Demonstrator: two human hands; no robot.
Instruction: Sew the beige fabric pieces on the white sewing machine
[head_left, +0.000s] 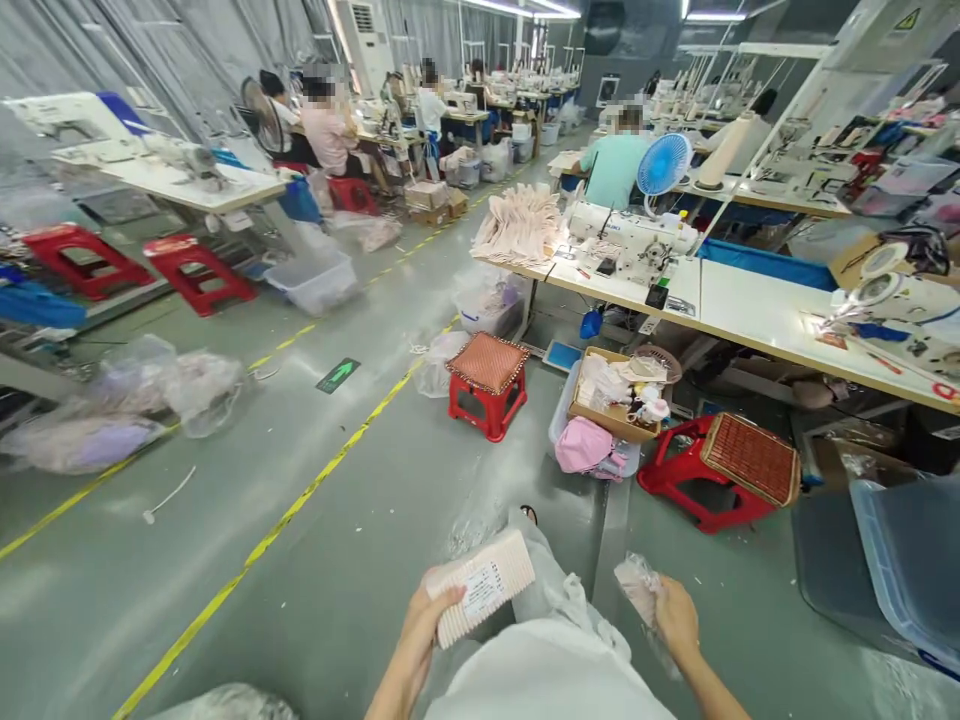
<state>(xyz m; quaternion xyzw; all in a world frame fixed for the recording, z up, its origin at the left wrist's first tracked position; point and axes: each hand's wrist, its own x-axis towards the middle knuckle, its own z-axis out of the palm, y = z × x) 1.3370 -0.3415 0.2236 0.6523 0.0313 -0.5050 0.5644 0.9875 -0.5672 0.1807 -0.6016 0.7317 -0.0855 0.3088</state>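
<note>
In front of my body, my left hand is closed around a pale, ridged stack of fabric pieces. A white printed label lies on top of the stack, with my thumb against its edge. To the right, my right hand is closed on a crumpled clear plastic bag with something pale inside. The bag hangs beside my light clothing, apart from the stack. What exactly the bag contains is hard to make out.
A red stool stands ahead, beside a cardboard box of oddments. Another red stool and a plastic bin are at right. Sewing tables line the aisle, marked by yellow tape. People sit farther off.
</note>
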